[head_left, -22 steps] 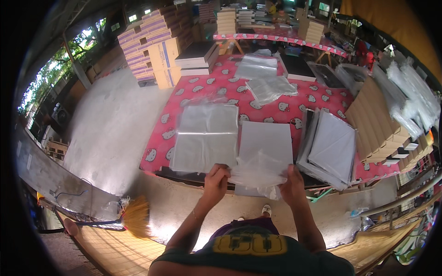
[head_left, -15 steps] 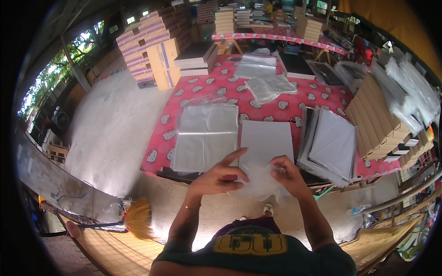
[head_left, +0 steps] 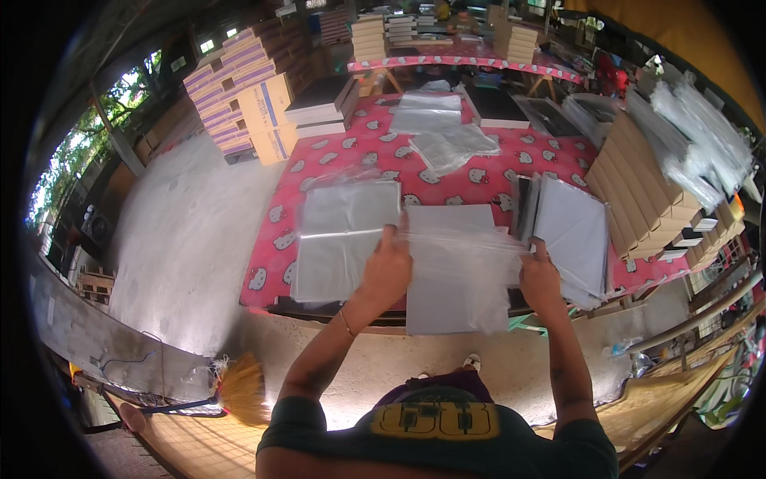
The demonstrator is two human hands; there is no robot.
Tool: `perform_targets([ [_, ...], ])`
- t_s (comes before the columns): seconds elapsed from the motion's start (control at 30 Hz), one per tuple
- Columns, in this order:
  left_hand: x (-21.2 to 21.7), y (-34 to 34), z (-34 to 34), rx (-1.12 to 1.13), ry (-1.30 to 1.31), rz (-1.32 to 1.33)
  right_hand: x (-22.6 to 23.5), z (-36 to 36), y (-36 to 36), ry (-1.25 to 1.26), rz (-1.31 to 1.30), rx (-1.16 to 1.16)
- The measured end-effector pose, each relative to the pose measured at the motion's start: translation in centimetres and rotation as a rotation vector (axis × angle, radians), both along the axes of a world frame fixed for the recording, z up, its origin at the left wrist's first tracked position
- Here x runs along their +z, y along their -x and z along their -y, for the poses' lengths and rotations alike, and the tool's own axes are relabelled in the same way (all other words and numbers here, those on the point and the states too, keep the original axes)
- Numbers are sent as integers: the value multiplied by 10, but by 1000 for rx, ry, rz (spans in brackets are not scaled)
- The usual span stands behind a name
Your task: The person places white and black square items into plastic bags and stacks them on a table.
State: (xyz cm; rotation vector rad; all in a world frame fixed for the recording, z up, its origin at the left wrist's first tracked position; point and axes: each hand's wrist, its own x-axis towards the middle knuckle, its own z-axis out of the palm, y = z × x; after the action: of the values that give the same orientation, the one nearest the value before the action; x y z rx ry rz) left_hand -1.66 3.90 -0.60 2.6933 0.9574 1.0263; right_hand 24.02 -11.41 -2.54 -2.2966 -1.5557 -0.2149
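Centre-left: clear plastic sleeves, stacked flat. Centre: left hand, fingers curled, pinching one edge of a clear film; film spread over a white sheet. Right of centre: right hand, curled, pinching the opposite edge. Step, seemingly: spreading film. Next move calls for even tension.

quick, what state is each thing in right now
left hand: at the film's left end, grip blurred
right hand: at its right end, grip unclear
clear plastic film: wrinkled, spread between the hands
white sheet: flat, partly covered by film
clear bags: laid flat, creased across
cartons: stacked
broom: not in hand
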Motion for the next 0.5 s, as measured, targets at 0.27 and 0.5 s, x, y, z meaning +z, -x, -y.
perform_targets([
  [0.27, 25, 51, 0, 24, -176, -276, 49, 24, 5, 248, -19, 79],
  [0.5, 59, 54, 34, -758, 1176, 214, -1, 31, -25, -183, -1409, 794],
])
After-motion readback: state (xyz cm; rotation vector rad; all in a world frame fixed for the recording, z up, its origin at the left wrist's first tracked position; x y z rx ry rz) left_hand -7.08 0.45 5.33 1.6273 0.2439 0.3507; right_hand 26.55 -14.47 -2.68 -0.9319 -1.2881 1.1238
